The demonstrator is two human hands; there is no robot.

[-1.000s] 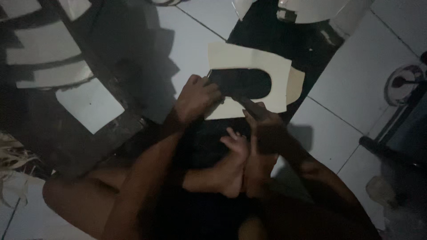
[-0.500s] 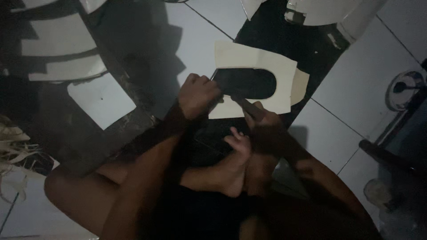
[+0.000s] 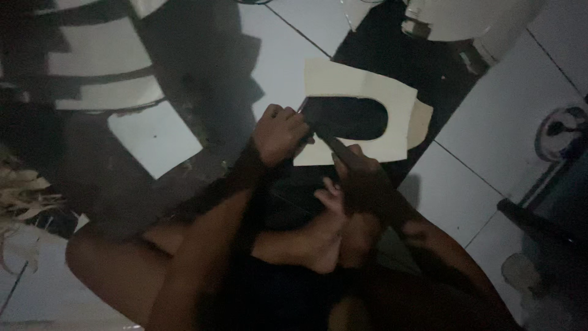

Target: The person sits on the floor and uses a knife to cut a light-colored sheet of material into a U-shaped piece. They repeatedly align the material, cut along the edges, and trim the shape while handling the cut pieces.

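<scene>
Since the earlier frame our view had slid a little, so the cream template sat slightly higher and further right of centre, while our hands kept nearly the same places on it. We sat on the tiled floor with a bare foot tucked in below the work. Our left hand was closed in a fist at the template's left edge, seemingly around a thin tool, though the dim light hid what it was. Our right hand pressed down on the lower edge, fingers flat; we could not tell whether it gripped anything. The template lay over a dark sheet, its rounded cut-out showing black. A loose white sheet lay at centre left, with stacked pale pieces in the upper left. We judged that the template could shift under uneven pressure, spoiling the outline, and that the poor light could lead the left hand astray.
</scene>
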